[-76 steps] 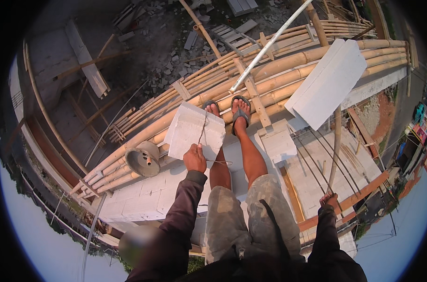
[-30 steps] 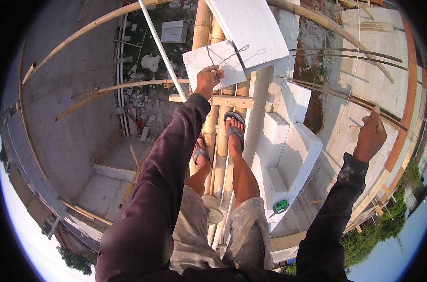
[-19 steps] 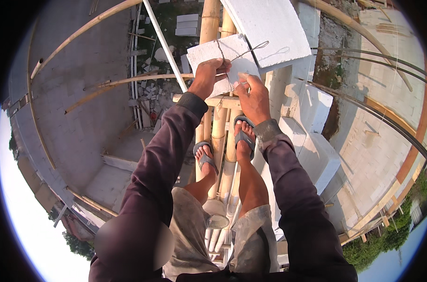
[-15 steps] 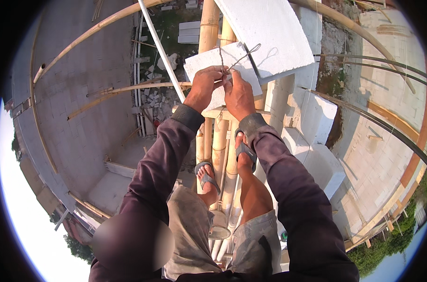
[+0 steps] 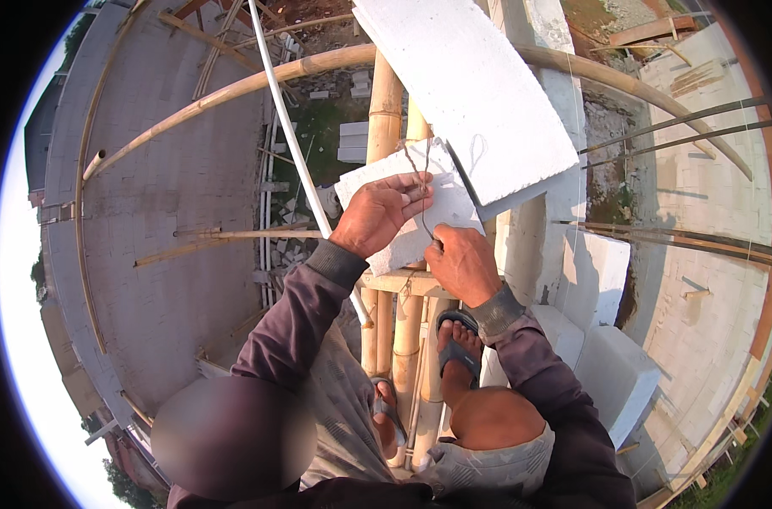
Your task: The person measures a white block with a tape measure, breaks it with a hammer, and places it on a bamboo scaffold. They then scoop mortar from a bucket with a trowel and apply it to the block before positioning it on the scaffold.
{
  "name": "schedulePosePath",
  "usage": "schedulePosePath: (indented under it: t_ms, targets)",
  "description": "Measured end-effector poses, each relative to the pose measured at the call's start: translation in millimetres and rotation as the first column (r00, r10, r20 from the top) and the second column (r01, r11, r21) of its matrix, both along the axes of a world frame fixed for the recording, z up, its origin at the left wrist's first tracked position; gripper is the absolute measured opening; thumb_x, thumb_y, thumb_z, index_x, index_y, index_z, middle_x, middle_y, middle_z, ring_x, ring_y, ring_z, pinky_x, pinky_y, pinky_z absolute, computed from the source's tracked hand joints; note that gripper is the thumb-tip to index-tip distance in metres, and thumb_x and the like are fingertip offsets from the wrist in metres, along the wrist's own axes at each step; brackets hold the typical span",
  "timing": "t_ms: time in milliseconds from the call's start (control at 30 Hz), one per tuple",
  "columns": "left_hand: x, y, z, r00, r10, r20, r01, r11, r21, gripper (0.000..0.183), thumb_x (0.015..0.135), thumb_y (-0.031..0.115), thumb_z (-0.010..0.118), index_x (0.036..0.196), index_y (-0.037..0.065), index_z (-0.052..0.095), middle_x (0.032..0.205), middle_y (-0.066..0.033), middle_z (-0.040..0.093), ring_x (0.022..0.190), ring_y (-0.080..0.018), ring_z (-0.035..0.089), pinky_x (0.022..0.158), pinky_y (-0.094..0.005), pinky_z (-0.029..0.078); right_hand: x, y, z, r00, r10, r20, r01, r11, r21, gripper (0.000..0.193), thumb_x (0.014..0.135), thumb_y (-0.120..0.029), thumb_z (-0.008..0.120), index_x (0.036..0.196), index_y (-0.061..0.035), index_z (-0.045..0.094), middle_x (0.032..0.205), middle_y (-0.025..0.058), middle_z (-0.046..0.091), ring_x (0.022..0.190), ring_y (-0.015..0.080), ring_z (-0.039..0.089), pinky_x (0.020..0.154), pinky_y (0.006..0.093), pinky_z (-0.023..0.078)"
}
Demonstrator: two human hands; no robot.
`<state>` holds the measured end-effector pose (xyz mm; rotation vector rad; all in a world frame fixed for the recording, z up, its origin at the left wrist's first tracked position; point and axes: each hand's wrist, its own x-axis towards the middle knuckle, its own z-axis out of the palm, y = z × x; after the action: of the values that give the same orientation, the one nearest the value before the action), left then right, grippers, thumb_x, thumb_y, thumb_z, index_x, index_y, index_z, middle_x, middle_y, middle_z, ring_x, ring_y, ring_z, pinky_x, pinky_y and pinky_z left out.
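Note:
Thin brown twine (image 5: 425, 163) rises in a loop above a small white block (image 5: 390, 257), which lies on bamboo poles in front of me. My left hand (image 5: 376, 212) is closed on the twine, with the strands at its fingertips. Lower and to the right, my right hand (image 5: 465, 265) is closed in a pinch on a strand that runs down from the left fingers. A larger white block (image 5: 496, 110) with a straight edge lies beside the small one, just beyond my right hand. Loop-shaped shadows of the twine fall on it.
Upright bamboo poles (image 5: 407, 339) run past my sandalled feet, with a wooden crosspiece (image 5: 403, 282) over them. A bent bamboo pole (image 5: 233, 93) and a white pipe (image 5: 291, 119) stand left. More white blocks (image 5: 611, 373) line the right, beside a block wall (image 5: 691, 220). Ground lies far below.
My hands have moved apart, the right one down and to the right along the twine. The view has shifted, and my right knee now shows bent.

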<state>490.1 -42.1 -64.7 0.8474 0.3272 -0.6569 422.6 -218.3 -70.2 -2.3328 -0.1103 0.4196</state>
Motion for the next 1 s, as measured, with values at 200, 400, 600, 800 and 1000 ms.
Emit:
schedulePosePath:
  t_ms: [200, 400, 600, 800, 1000]
  targets:
    - [12, -17, -14, 0.996, 0.048, 0.076, -0.042, 0.996, -0.084, 0.039, 0.088, -0.012, 0.038, 0.125, -0.019, 0.047, 0.134, -0.0231, 0.05, 0.122, -0.0311, 0.056, 0.114, -0.0412, 0.044, -8, -16, -13, 0.944, -0.135, 0.302, 0.13, 0.991, 0.039, 0.017, 0.085, -0.012, 0.062, 0.079, 0.0022, 0.054, 0.073, 0.0238, 0.061, 0.072, 0.0455, 0.06, 0.063, 0.0505, 0.047]
    - [32, 26, -18, 0.697, -0.504, 0.509, -0.351, 0.38, 0.856, 0.039, 0.081, 0.005, 0.06, 0.119, -0.004, 0.063, 0.121, -0.0193, 0.063, 0.093, -0.0295, 0.065, 0.075, -0.0382, 0.053, -12, -27, -45, 0.821, -0.324, 0.469, 0.347, 0.937, 0.041, 0.01, 0.092, -0.013, 0.059, 0.092, -0.0036, 0.057, 0.092, 0.0168, 0.061, 0.083, 0.0404, 0.061, 0.07, 0.0501, 0.05]
    - [-13, 75, -57, 0.989, 0.145, -0.012, -0.077, 0.593, 0.801, 0.057, 0.092, 0.029, 0.065, 0.136, -0.002, 0.048, 0.126, -0.0192, 0.059, 0.101, -0.0286, 0.06, 0.089, -0.0428, 0.048, -20, -20, -66, 0.7, -0.394, 0.596, 0.395, 0.908, 0.136, 0.01, 0.095, -0.011, 0.058, 0.097, -0.0007, 0.058, 0.095, 0.0191, 0.059, 0.083, 0.0413, 0.059, 0.074, 0.0485, 0.05]
    - [-49, 52, -91, 0.966, 0.202, 0.164, -0.259, 0.808, 0.529, 0.069, 0.095, 0.041, 0.064, 0.145, -0.001, 0.041, 0.13, -0.016, 0.059, 0.112, -0.027, 0.059, 0.098, -0.041, 0.048, -24, -27, -77, 0.75, -0.495, 0.44, 0.379, 0.865, 0.327, 0.017, 0.094, -0.008, 0.052, 0.099, 0.0039, 0.064, 0.09, 0.0231, 0.07, 0.084, 0.0426, 0.067, 0.071, 0.0454, 0.052]
    - [-65, 56, -82, 0.97, 0.206, 0.131, -0.242, 0.883, 0.403, 0.07, 0.095, 0.026, 0.067, 0.151, 0.008, 0.031, 0.136, -0.0157, 0.053, 0.116, -0.0271, 0.057, 0.1, -0.0406, 0.048, -25, -35, -99, 0.776, -0.437, 0.455, 0.287, 0.887, 0.362, 0.021, 0.097, -0.01, 0.056, 0.105, 0.0047, 0.068, 0.094, 0.0235, 0.071, 0.088, 0.0381, 0.07, 0.076, 0.0408, 0.054]
